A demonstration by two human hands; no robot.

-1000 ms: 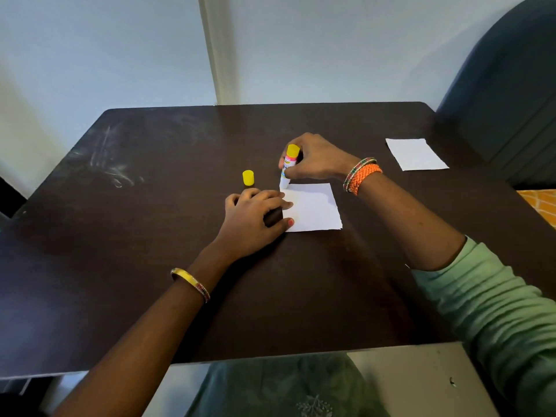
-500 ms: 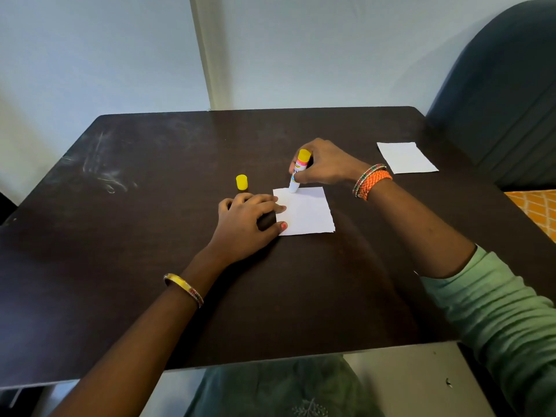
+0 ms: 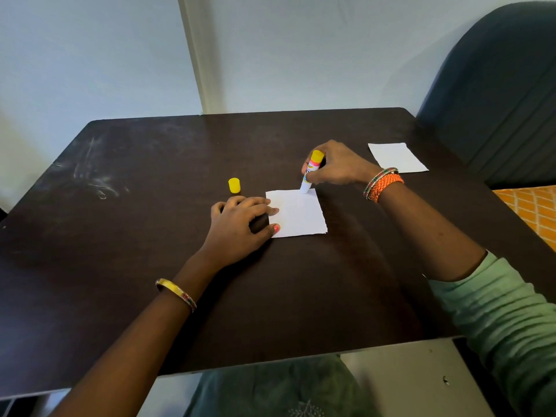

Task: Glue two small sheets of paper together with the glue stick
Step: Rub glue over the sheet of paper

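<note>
Right hand [image 3: 337, 164] presses glue stick [image 3: 312, 171] onto near paper's [image 3: 298, 213] far edge; left hand [image 3: 237, 227] pins its left side; yellow cap [image 3: 234, 185] stands nearby.

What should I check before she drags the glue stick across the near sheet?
1. Cap off, standing clear of the sheet: ok.
2. Right hand has a grip on the glue stick: ok.
3. Stick tip on the near sheet, at its far edge: ok.
4. Left hand pinning the sheet's left edge: ok.
5. Second sheet lying apart, far right: ok.
6. Glue already laid down: cannot tell.
</note>
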